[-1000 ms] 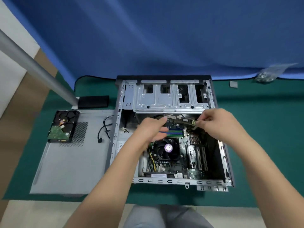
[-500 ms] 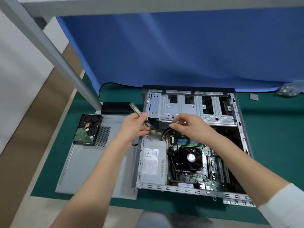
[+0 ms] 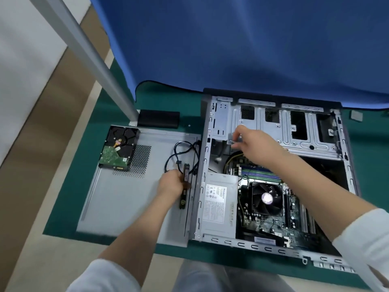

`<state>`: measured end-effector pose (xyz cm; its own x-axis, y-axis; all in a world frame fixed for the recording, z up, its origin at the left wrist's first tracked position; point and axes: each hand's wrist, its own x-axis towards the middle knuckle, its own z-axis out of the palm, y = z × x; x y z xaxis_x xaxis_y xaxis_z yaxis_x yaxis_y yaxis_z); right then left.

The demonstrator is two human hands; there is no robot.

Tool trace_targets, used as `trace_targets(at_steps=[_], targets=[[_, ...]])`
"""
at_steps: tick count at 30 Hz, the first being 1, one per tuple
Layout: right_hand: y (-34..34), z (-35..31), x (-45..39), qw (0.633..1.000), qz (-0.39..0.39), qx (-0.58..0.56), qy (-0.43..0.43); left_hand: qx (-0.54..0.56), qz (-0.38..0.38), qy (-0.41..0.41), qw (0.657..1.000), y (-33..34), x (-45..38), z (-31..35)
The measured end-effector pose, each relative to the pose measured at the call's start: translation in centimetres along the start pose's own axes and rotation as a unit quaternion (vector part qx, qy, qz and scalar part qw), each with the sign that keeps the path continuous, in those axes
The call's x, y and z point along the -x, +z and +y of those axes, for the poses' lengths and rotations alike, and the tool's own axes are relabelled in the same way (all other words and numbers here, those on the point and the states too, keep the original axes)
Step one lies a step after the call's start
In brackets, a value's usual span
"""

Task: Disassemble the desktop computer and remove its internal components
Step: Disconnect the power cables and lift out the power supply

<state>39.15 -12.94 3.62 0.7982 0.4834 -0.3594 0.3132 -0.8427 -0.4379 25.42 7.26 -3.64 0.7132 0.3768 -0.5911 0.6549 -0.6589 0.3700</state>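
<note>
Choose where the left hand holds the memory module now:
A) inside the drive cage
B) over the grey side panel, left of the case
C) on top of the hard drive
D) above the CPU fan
B: the left hand grips the memory module over the side panel, beside the case.

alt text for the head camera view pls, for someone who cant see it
A person's left hand holds a long green memory stick over a flat grey metal side panel, beside an open grey desktop computer case. Their right hand reaches inside by the silver drive cage.
</note>
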Motion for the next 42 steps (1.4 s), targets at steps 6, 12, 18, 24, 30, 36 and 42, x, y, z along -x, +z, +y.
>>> trace_targets(at_steps=[6, 12, 18, 24, 30, 36, 42], targets=[[0.2, 0.2, -0.1, 1.0, 0.014, -0.023, -0.003, 0.001, 0.005, -0.012, 1.0, 2.3, 0.1, -0.6], [0.0, 0.3, -0.1, 0.999, 0.009, -0.041, 0.012, -0.044, 0.011, -0.012, 0.999, 2.3, 0.1, -1.0], [0.4, 0.4, 0.1, 0.999, 0.025, -0.041, 0.014, -0.08, -0.007, -0.014, 0.997, 2.9, -0.2, -1.0], [0.6, 0.5, 0.4, 0.999, 0.034, -0.027, -0.014, -0.092, -0.034, -0.044, 0.994, 2.5, -0.1, -0.9], [-0.4, 0.2, 1.1, 0.997, 0.024, -0.072, 0.002, -0.071, 0.008, -0.02, 0.997, 1.3, 0.4, -0.3], [-3.0, 2.9, 2.7, 0.965, 0.145, -0.205, 0.075, 0.232, 0.05, 0.041, 0.971, -2.4, 1.3, 6.6], [-3.3, 4.5, 3.3, 0.988, 0.05, -0.128, 0.07, 0.174, 0.116, 0.055, 0.976, -0.1, 2.9, 9.4]])
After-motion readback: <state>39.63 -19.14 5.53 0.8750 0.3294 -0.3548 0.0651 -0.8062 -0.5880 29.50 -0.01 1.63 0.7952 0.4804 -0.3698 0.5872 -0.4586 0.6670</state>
